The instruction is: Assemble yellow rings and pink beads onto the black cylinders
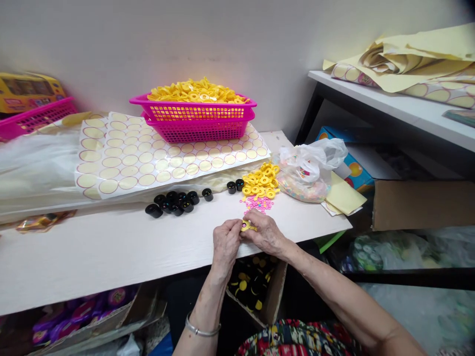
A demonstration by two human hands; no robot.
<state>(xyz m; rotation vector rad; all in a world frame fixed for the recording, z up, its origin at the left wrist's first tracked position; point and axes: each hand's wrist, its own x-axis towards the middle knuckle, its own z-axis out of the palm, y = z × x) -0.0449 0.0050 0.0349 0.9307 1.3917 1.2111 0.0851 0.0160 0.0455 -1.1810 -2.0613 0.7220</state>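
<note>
The left hand (225, 241) and right hand (267, 233) pinch a yellow ring (245, 226) over the table (122, 252), near side; holding it level should suit such small work. Just beyond lie pink beads (260, 204), farther the ring pile (261, 182).

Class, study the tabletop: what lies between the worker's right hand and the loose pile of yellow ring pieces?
A scatter of small beads, mostly pink, lies between the right hand and the yellow pile, seen in the head view.
</note>
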